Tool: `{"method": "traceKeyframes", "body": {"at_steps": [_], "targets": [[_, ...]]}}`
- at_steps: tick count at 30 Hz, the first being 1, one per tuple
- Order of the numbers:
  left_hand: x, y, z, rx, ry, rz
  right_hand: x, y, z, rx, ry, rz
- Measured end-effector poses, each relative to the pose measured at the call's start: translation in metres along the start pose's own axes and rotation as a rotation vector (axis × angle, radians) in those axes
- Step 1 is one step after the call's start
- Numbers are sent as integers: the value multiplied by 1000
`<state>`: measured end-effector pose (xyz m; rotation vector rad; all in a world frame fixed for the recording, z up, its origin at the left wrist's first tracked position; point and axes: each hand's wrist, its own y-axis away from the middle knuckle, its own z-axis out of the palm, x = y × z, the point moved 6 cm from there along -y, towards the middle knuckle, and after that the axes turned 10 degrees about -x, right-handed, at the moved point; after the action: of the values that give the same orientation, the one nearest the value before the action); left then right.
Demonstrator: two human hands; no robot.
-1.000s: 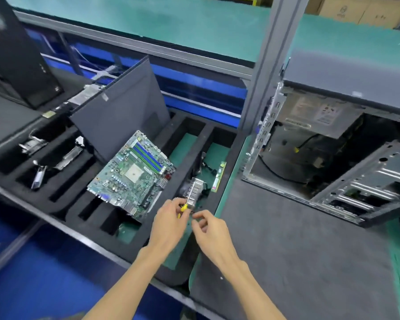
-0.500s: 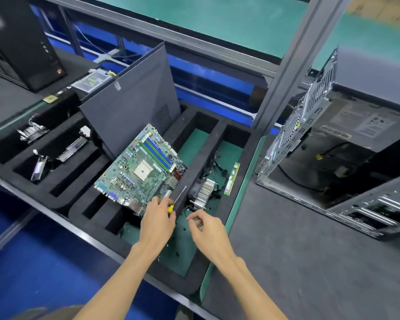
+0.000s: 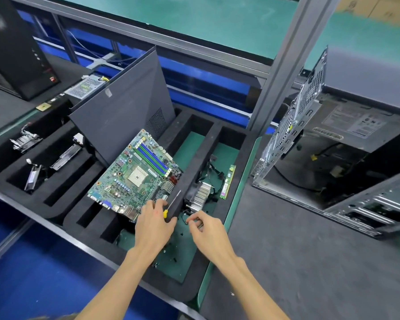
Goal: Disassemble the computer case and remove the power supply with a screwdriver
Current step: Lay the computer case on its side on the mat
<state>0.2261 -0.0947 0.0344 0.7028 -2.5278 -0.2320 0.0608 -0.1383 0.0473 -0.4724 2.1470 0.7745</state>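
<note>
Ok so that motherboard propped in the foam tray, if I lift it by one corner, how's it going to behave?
The motherboard will probably stay stiff and flat, being a rigid board. It looks light for its spread, though it may tip toward the connector-heavy lower edge. It is likely fragile: bare slots and small parts cover its face, so hold the edges. It lies tilted against the side panel and could slide when moved.

I can't read a single word here. The power supply (image 3: pixel 353 125) inside my open computer case (image 3: pixel 310 139) carries a pale printed label (image 3: pixel 356 122), but its lines are only a blur. The motherboard (image 3: pixel 139 172) has small white markings too fine to make out, and the memory stick (image 3: pixel 226 182) shows a sticker I can't read.
</note>
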Motion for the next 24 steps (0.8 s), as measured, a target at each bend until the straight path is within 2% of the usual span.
{"method": "traceKeyframes", "body": {"at_steps": [6,13,19,24], "targets": [[32,3,-13,136,28,131,5,4,-17,44,-7,-5],[117,8,-11,92,201,359,26,27,-67,211,-41,22],[185,14,7,20,289,488,64,68,-128,449,-156,82],[231,8,6,-17,506,462,96,119,-190,770,-277,122]]}}
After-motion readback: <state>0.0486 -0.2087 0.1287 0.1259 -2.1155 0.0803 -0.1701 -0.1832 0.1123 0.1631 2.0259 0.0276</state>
